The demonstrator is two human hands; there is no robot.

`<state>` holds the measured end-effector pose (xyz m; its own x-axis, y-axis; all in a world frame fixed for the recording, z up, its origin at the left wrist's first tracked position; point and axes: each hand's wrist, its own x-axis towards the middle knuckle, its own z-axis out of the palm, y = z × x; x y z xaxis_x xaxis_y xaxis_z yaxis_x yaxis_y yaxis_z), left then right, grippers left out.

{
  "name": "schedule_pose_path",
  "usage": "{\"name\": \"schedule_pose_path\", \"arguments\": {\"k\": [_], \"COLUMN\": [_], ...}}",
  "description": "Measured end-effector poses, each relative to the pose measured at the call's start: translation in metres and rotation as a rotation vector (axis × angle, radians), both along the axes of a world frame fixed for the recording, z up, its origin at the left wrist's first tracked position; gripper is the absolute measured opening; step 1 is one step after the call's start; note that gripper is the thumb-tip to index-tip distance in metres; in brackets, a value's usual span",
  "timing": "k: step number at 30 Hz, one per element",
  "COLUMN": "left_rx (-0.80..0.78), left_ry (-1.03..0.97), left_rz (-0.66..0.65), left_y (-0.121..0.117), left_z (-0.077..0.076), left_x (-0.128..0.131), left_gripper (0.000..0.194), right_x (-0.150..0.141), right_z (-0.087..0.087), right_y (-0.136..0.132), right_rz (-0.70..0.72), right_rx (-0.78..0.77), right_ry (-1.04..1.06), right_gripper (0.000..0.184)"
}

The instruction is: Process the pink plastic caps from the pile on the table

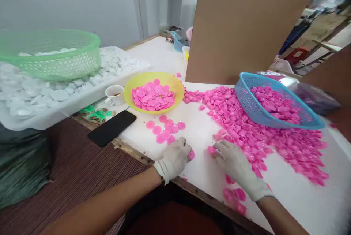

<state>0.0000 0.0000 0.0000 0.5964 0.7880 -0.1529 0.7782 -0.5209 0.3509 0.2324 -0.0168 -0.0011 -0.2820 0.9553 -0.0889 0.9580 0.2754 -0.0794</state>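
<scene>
Left hand [174,158]: you pinch a pink disc [191,155].
Right hand [233,159]: you pinch a pink piece [211,149] at its fingertips.
Feel: probably light, slick, slightly springy; grip rims.

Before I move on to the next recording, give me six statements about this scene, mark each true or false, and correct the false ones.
1. The left hand and the right hand both wear gloves. True.
2. A blue basket has pink pieces inside. True.
3. The right hand is inside the blue basket. False: it is apart from the basket, with a pink piece at its fingertips.
4. A white cup stands beside the yellow bowl. True.
5. The yellow bowl holds green discs. False: the discs in it are pink.
6. The left hand grips the white cup. False: it is at a pink disc, away from the cup.
</scene>
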Motion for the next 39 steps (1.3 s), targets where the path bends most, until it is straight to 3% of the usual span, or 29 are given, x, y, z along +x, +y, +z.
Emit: {"name": "schedule_pose_path", "arguments": {"k": [5,11,14,16,19,21,23,24,26,29,31,33,36,39], "left_rx": [-0.048,-0.381,-0.549,-0.442,-0.118,0.002,0.039,0.025,-0.132,-0.688,-0.993,-1.094,-1.117,-1.131], "left_ry": [-0.149,-0.637,-0.796,-0.833,-0.819,-0.803,-0.799,-0.806,-0.824,-0.783,-0.703,-0.664,-0.667,-0.599], "left_rz": [0.148,0.442,0.503,0.42,0.135,-0.04,-0.081,-0.031,0.155,0.436,0.515,0.542,0.549,0.556], "left_y": [-0.002,-0.001,-0.004,-0.007,-0.01,-0.011,-0.01,-0.009,-0.008,-0.007,-0.007,-0.006,-0.003,0.003], "left_z": [-0.006,-0.002,0.004,0.008,0.011,0.012,0.013,0.013,0.013,0.009,0.001,-0.007,-0.018,-0.018], "left_x": [0.0,-0.013,-0.013,-0.009,0.0,0.005,0.007,0.007,0.006,0.005,0.007,0.011,0.017,0.021], "left_gripper": [0.014,0.007,0.009,0.009,0.016,0.022,0.022,0.022,0.025,0.02,0.014,0.009,0.01,0.013], "right_x": [-0.033,-0.054,-0.054,-0.052,-0.051,-0.051,-0.05,-0.048,-0.046,-0.044,-0.046,-0.048,-0.051,-0.052], "right_z": [0.001,0.001,0.008,0.017,0.032,0.036,0.034,0.031,0.022,0.007,-0.001,-0.006,-0.008,-0.007], "right_y": [-0.015,-0.017,-0.015,-0.013,-0.011,-0.01,-0.008,-0.007,-0.004,-0.002,-0.002,-0.004,-0.006,-0.004], "right_rz": [0.063,0.124,0.064,-0.068,-0.293,-0.392,-0.461,-0.491,-0.534,-0.514,-0.459,-0.409,-0.376,-0.374], "right_rx": [-0.046,-0.062,-0.139,-0.24,-0.548,-0.732,-0.769,-0.739,-0.652,-0.59,-0.586,-0.585,-0.63,-0.756], "right_ry": [0.026,0.021,0.247,0.508,0.897,1.127,1.343,1.415,1.428,1.228,1.115,1.03,0.943,0.923], "right_gripper": [0.007,0.011,0.018,0.021,0.021,0.017,0.016,0.02,0.029,0.025,0.018,0.014,0.013,0.011]}}
